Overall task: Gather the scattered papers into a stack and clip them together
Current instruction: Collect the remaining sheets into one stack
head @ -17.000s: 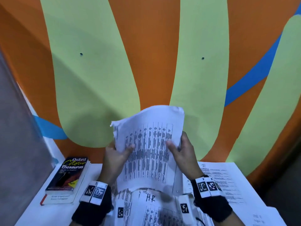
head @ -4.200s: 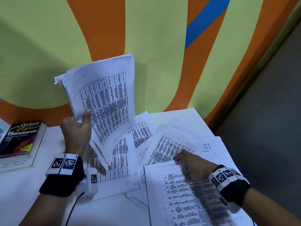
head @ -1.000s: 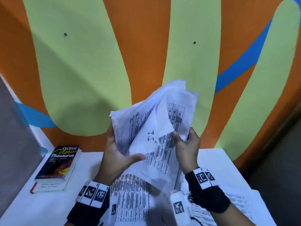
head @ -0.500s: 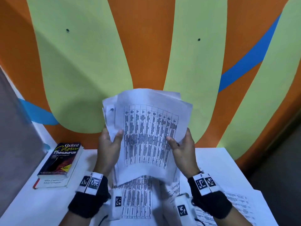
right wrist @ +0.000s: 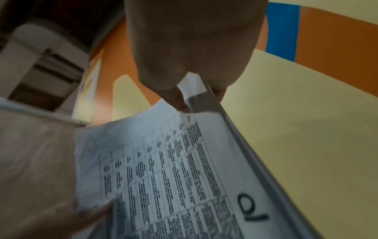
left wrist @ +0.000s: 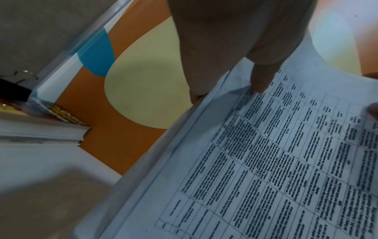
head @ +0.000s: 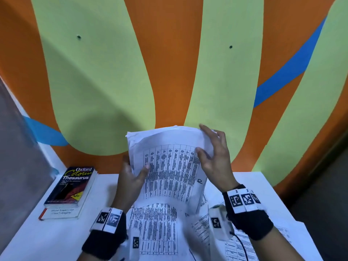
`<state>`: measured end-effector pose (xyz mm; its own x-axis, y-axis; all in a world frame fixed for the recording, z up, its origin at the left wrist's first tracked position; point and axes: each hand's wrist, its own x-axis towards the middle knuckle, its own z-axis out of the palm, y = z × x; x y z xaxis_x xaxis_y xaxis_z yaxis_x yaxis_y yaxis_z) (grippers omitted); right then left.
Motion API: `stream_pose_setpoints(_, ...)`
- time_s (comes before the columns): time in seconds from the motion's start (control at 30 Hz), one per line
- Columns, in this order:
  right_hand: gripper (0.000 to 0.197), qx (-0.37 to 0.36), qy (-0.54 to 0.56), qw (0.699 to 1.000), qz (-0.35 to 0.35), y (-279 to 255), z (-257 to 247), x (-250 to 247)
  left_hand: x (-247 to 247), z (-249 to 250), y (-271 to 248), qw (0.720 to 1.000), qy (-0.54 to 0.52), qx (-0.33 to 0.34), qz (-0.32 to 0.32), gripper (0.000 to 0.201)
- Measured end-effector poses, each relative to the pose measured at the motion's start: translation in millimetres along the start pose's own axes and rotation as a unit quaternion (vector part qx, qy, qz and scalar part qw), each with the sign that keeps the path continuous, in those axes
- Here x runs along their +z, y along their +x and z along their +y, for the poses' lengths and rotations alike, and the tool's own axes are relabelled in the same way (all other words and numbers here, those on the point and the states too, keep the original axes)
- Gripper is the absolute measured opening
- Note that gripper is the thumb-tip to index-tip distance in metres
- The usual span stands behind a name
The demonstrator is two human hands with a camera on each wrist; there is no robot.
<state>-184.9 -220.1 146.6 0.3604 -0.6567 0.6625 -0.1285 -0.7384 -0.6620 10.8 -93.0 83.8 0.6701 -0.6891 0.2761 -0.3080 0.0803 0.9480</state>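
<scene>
— Papers (head: 170, 166) are being held upright above the table (head: 263, 189), bowing limply; left hand (head: 130, 178) is pinching the left edge.

— Right hand (head: 214, 157) is pinching the top right corner. Light, slippery sheets; gripping both side edges looks safest.

What you can't make out

The print on your stack (head: 169, 170) is too blurred to read; your left fingers (head: 126, 161) go behind its edge. The sheets (head: 156, 228) on the desk (head: 47, 240) run off the bottom, partly under your wrists. No clip shows.
</scene>
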Motion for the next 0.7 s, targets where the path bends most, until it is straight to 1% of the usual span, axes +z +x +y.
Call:
stream_pose_setpoints(0.03,0.069,0.033,0.047,0.998,0.006,-2.3,2.5,0.1,0.5,-2.4,1.4,1.000,0.010,0.004,0.002,0.035)
stream_pose_setpoints(0.1,0.074,0.116,0.138,0.984,0.008,-11.0,7.7,3.3,1.6,-3.8,3.3,1.000,0.021,0.002,0.012,0.017)
stream_pose_setpoints(0.13,0.068,0.147,0.153,0.977,0.001,-16.4,11.4,6.4,2.9,-2.4,3.4,1.000,0.025,0.004,0.014,0.012)
stream_pose_setpoints(0.17,0.057,0.161,0.138,0.977,0.000,-20.8,15.4,10.4,3.8,0.2,2.7,0.999,0.030,0.010,0.012,0.011)
stream_pose_setpoints(0.2,0.047,0.163,0.126,0.979,0.006,-23.4,17.5,13.8,4.6,3.8,2.1,0.999,0.031,0.016,0.013,0.012)
stream_pose_setpoints(0.23,0.042,0.154,0.119,0.981,0.014,-23.7,17.2,15.1,5.2,8.1,1.3,0.999,0.028,0.023,0.015,0.012)
stream_pose_setpoints(0.3,0.037,0.141,0.124,0.982,0.024,-18.1,10.2,15.6,2.9,17.5,-0.7,0.999,0.019,0.033,0.020,0.013)
stream_pose_setpoints(0.33,0.037,0.140,0.126,0.982,0.023,-15.0,7.8,14.7,1.1,21.2,-0.9,0.999,0.012,0.036,0.022,0.018)
stream_pose_setpoints(0.37,0.039,0.145,0.123,0.982,0.016,-14.9,7.8,13.8,-1.3,18.9,-1.8,0.999,0.012,0.029,0.025,0.025)
stream_pose_setpoints(0.43,0.052,0.169,0.107,0.980,-0.016,-19.9,15.2,14.1,-5.8,7.3,0.3,1.000,0.009,-0.011,0.023,0.033)
stream_pose_setpoints(0.47,0.058,0.192,0.102,0.975,-0.041,-25.5,20.7,15.9,-8.3,0.7,1.5,0.999,0.011,-0.036,0.019,0.034)
stream_pose_setpoints(0.5,0.060,0.215,0.096,0.970,-0.066,-32.6,27.1,18.9,-8.7,-2.6,0.9,0.998,0.012,-0.056,0.011,0.032)
stream_pose_setpoints(0.53,0.056,0.233,0.085,0.965,-0.086,-39.2,29.9,21.6,-7.8,-1.9,-1.1,0.997,0.014,-0.069,0.005,0.029)
stream_pose_setpoints(0.6,0.045,0.240,0.062,0.964,-0.100,-46.3,32.6,28.8,-3.3,2.9,-3.1,0.998,0.021,-0.062,0.004,0.025)
stream_pose_setpoints(0.7,0.045,0.210,0.045,0.974,-0.067,-40.0,24.7,34.1,-2.0,9.8,-2.3,0.999,0.011,-0.032,0.014,0.043)
